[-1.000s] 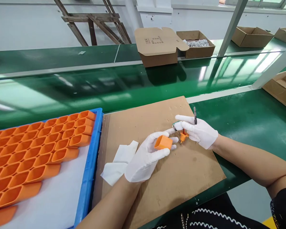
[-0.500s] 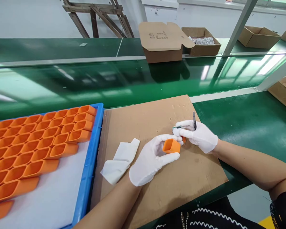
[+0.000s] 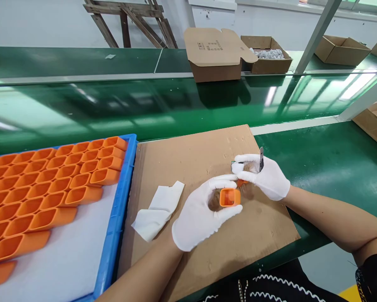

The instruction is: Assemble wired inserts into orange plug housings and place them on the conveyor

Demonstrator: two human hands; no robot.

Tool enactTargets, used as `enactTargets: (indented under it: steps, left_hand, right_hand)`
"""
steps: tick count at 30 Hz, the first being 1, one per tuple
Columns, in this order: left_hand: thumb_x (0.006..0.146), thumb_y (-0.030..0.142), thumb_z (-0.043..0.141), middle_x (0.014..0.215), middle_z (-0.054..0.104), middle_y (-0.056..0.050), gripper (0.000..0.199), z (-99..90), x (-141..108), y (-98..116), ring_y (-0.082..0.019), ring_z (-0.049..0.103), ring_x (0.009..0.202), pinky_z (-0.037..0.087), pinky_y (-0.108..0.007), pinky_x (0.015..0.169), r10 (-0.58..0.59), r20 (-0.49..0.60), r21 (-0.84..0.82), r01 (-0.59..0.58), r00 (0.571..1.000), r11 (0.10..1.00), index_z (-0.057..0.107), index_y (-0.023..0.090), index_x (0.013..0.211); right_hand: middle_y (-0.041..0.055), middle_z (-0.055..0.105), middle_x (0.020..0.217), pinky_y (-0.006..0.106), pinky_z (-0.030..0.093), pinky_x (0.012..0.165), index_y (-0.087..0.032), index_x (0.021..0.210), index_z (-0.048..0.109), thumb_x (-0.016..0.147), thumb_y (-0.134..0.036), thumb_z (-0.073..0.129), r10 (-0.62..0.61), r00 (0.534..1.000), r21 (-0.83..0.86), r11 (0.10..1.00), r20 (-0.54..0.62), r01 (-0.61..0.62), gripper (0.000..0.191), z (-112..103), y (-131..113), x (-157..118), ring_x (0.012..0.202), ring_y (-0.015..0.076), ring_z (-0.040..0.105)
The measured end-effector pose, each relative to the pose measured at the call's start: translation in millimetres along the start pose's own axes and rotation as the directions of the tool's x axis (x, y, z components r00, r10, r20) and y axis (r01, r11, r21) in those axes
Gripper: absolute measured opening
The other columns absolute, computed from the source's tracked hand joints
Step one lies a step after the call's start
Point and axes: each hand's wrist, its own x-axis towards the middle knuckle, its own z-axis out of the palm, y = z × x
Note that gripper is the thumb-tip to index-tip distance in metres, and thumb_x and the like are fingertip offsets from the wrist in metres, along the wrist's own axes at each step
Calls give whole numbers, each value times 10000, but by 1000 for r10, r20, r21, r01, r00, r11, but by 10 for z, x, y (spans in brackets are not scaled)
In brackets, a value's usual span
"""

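Note:
In my white-gloved left hand (image 3: 202,209) is a short orange plastic tube (image 3: 230,197), squarish in section. Its open end faces me, between thumb and fingers. My right hand (image 3: 267,176), gloved too, grips a slim dark tool (image 3: 261,159), which sticks up behind the fingers; its kind is unclear. At the right thumb and fingertips shows a small white piece (image 3: 237,167) with a green edge. Just below those fingertips a bit of orange appears, partly hidden by the gloves. Both hands are over a cardboard sheet (image 3: 176,159).
On the left, a blue tray (image 3: 113,226) holds rows of orange tubes (image 3: 53,193). A folded white cloth or paper (image 3: 158,209) lies on the cardboard. Behind the green bench stand cardboard boxes (image 3: 216,71), one with white pieces. A grey post (image 3: 317,35) rises at the right.
The orange tube has turned in my left hand, so its opening now faces me more. My right hand has shifted slightly right, and the dark tool with it.

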Motion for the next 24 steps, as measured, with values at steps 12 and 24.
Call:
enactTargets:
  steps: [12,24]
  left_hand:
    - [898,439,672,1330,667,-113,549,-7,-7,-193,-303,631,1246,438,-556,1153,-78,-223,103,102,972,989,566,245,1401]
    - [734,370,882,1029,749,-46,560,16,36,-106,-226,735,938,556,-468,989,-162,-210,-383,72,964,921,542,239,1159]
  right_hand:
    - [39,682,864,307,529,783,-174,806,700,811,-476,786,87,978,101,989,188,-108,314,5,-111,39,801,149,634]
    - [27,654,862,288,488,688,-163,881,672,664,-273,844,98,983,37,994,155,-105,298,0,-97,18,768,138,592]
